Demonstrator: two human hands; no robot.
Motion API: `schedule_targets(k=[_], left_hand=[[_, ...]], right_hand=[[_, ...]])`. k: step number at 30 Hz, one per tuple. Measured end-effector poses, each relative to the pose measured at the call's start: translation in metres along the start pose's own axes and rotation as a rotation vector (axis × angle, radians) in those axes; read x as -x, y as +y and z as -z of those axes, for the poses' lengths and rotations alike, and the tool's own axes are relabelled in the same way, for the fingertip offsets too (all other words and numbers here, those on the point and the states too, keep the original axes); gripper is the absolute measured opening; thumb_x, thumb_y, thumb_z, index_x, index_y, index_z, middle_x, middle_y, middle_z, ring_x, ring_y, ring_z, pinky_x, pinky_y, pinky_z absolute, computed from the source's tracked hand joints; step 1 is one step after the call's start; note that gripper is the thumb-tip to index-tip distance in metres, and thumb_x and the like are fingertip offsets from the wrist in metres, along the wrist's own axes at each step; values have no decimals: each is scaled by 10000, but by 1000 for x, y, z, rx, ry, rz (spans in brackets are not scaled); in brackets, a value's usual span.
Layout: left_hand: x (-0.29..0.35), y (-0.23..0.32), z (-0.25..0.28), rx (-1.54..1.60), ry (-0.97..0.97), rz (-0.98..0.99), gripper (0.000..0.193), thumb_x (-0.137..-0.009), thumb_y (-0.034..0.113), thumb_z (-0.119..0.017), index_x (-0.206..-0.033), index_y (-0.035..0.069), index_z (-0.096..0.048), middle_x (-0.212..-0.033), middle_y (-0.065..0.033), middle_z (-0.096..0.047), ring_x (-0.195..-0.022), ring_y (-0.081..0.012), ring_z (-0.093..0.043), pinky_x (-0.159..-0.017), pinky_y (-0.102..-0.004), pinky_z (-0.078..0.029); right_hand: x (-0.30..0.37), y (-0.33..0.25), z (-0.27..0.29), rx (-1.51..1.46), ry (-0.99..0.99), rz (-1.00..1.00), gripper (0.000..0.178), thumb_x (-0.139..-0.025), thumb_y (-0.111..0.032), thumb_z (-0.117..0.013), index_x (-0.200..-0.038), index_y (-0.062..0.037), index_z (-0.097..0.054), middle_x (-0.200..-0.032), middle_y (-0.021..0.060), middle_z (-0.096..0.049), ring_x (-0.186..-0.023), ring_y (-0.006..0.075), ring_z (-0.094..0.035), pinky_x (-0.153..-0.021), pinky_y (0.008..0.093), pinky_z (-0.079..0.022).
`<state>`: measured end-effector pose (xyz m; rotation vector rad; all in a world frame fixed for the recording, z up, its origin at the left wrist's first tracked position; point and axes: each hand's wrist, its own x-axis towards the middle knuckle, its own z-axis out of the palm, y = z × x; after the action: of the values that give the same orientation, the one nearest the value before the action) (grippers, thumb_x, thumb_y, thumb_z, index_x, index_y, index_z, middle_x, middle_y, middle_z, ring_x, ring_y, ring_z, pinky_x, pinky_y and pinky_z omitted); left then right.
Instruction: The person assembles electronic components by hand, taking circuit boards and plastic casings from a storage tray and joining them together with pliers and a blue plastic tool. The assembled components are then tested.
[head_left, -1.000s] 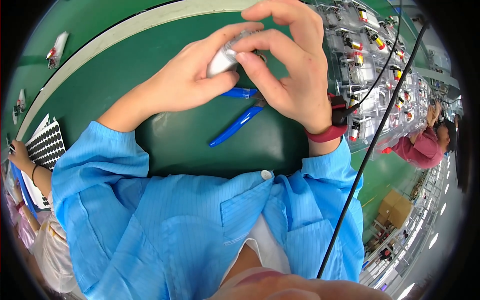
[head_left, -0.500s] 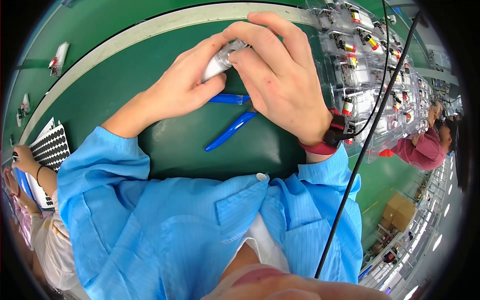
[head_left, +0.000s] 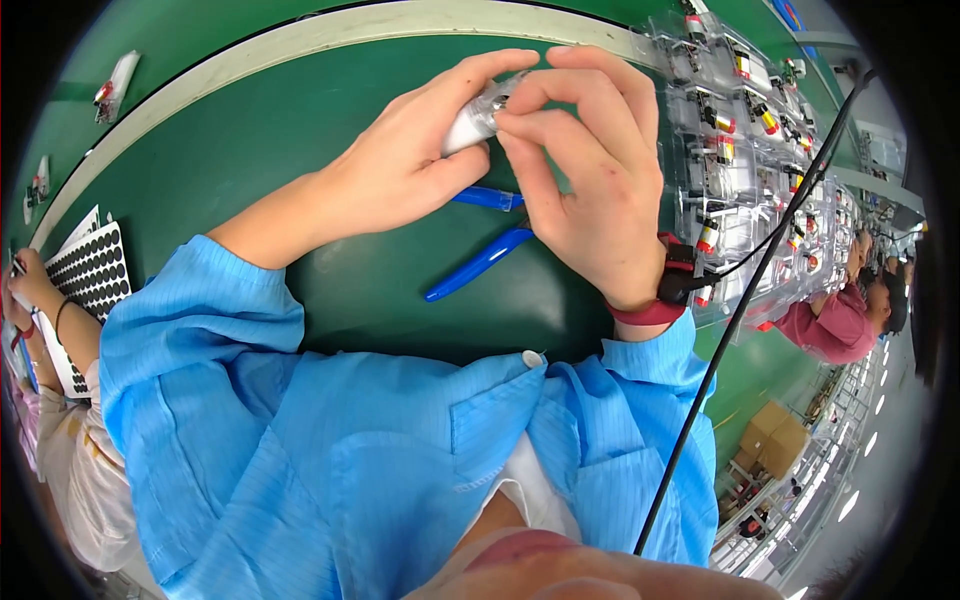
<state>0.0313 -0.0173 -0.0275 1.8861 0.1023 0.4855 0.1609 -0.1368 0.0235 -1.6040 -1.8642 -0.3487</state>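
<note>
My left hand grips a small white part with a clear plastic end, fingers along its far side and thumb against its near side. At the clear end, the thumb and forefinger of my right hand close in a pinch; its other fingers curl above. What lies between those fingertips is mostly hidden. Below both hands, a pair of blue-handled pliers rests on the green work surface, its head covered by my right hand. A red wrist strap with a black cord circles my right wrist.
Clear plastic trays with several white parts and red-yellow cylinders stand at the right. A black cable crosses there. Similar parts lie beyond the pale rail. At left, a co-worker's hand is beside a sheet of black dots.
Both hands and the white part appear shifted slightly right, as do the pliers. My right hand's fingers have bent more, opening a gap between thumb and forefinger behind the pinched tips.
</note>
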Motion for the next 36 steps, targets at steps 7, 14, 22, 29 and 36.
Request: schedule_targets(k=[7,14,22,29,36], left_hand=[[1,3,3,102,29,44,634,-809,-16,-482,-1415,94,-332,-1177,-124,-530,-1036,-245,-546,-869,-342,-452],[2,4,1,153,43,79,604,-878,-41,-483,-1439,106,-312,-1259,-103,-491,-1139,-187,-500,-961,-305,-420],[0,-7,-5,247,98,23,601,-832,-10,-487,-1405,103,-344,-1117,-109,-565,-929,-191,-572,-783,-298,-472],[0,-2,-1,207,40,73,625,-772,7,-470,-1385,89,-385,-1099,-63,-557,-857,-119,-531,-748,-253,-460],[3,-15,-3,86,3,-30,634,-776,31,-494,-1391,77,-348,-1101,-124,-585,-894,-228,-603,-756,-314,-485]], right_hand=[[8,3,-14,62,137,68,197,-619,7,-679,-800,-63,-648,-981,14,-610,-1026,280,-519,-807,333,-428],[14,-5,-30,143,234,159,320,-532,37,-643,-851,40,-661,-961,66,-616,-987,276,-537,-725,298,-462],[10,2,-24,-136,203,-139,216,-669,-33,-762,-860,-126,-725,-933,-4,-624,-1022,278,-512,-856,355,-432],[5,9,-8,101,137,44,230,-628,-49,-762,-833,-135,-703,-982,-15,-603,-1049,269,-496,-875,351,-418],[7,11,-8,159,123,171,233,-610,-45,-741,-826,-101,-674,-1050,-9,-611,-1081,266,-496,-873,330,-420]])
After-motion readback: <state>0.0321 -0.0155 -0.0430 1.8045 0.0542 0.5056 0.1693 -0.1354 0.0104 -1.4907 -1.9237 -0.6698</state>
